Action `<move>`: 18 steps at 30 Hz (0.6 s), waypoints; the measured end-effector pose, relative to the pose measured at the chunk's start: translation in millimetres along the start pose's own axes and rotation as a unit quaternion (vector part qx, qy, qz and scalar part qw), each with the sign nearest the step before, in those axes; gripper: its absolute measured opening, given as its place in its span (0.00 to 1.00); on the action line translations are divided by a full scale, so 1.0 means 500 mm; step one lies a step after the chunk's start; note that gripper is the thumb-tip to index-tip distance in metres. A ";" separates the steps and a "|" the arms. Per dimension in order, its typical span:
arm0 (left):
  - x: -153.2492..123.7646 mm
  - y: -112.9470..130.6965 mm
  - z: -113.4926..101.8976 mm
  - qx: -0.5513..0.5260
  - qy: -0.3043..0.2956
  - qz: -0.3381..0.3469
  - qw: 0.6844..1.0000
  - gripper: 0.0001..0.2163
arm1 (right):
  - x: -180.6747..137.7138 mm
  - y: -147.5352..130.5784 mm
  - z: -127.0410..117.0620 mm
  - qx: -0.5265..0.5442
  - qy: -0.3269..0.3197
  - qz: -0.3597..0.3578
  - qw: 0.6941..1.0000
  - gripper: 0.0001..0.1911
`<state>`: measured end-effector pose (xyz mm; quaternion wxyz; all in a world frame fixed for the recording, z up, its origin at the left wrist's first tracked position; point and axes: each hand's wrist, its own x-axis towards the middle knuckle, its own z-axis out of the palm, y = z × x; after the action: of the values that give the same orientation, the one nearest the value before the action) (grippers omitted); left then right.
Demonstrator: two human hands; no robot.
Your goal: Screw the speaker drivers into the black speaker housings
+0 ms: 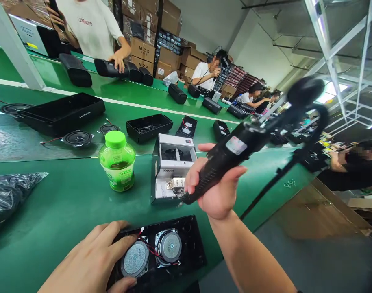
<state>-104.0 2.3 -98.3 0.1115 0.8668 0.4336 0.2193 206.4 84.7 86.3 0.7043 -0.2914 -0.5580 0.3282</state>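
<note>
My left hand (96, 252) grips the left end of a black speaker housing (193, 240) at the table's near edge. Inside it sit two round speaker drivers, the left driver (136, 258) and the right driver (170, 246), magnets up, with red and black wires. My right hand (218, 187) is closed around a black electric screwdriver (222, 162), held above the table with its cable end up to the right. The screwdriver's lower end is close in front of a white and grey box-shaped screw feeder (173, 167) with a small metal part.
A green-capped bottle (117, 162) stands left of the feeder, and a black plastic bag (11, 195) lies at far left. Across the conveyor belt (112, 106) are loose drivers (77, 138) and open housings (149, 127). A co-worker's hand (120, 57) touches a finished speaker beyond.
</note>
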 end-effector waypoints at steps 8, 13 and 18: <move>0.044 0.058 -0.071 -0.049 -0.047 -0.043 0.997 0.23 | -0.125 -0.154 -0.011 0.040 -0.021 0.049 0.998 0.25; 0.074 0.092 -0.119 -0.050 -0.127 -0.082 0.987 0.25 | -0.194 -0.115 0.017 0.078 -0.187 0.050 0.978 0.20; 0.086 0.117 -0.137 -0.036 -0.150 -0.081 0.985 0.25 | -0.234 -0.102 0.055 0.037 -0.083 0.085 0.992 0.15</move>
<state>-72.7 2.0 -3.3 0.2236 0.8476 0.4723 0.0921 167.5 -37.6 61.8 0.6357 -0.2833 -0.5751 0.4301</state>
